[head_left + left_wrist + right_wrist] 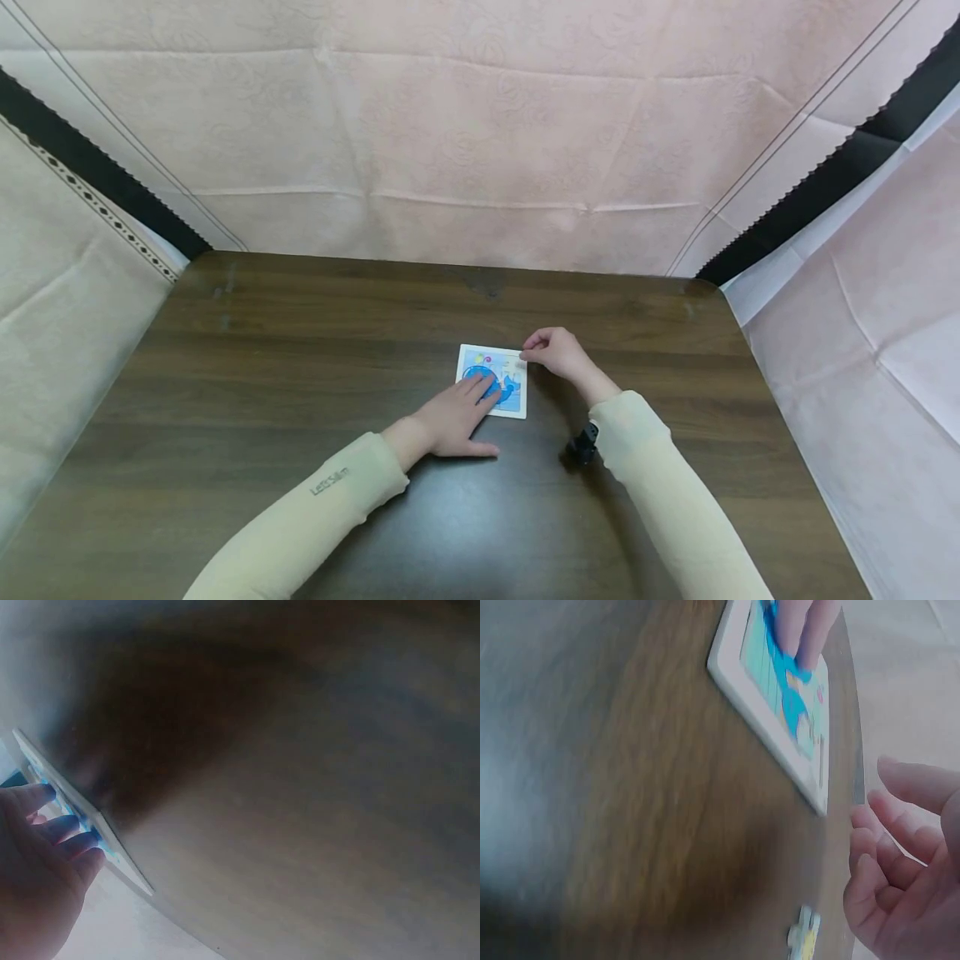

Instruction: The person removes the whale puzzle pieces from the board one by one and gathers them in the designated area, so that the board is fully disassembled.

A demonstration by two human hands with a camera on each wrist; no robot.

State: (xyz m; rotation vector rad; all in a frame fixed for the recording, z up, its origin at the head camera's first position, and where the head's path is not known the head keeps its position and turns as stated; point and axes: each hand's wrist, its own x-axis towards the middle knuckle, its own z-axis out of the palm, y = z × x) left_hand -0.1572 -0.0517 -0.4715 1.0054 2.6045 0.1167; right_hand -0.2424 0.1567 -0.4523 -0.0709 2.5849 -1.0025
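A square jigsaw board [511, 402] with a white border and a blue cartoon picture lies flat on the table. My left hand [459, 414] rests on it with spread, straight fingers, covering its lower left part. In the left wrist view, the fingers [62, 844] touch the board [124, 859] near its edge. My right hand [561, 353] is by the board's top right corner. The right wrist view shows that hand [907, 862] loosely curled, nothing seen between thumb and fingers. Below it, a small jigsaw piece [804, 935] with some yellow lies on the table, partly out of frame.
The brown wooden table [300, 375] spreads around the board. Pale patterned cloth [480, 142] hangs behind its far edge and along both sides. A small black device [582, 445] sits at the right wrist.
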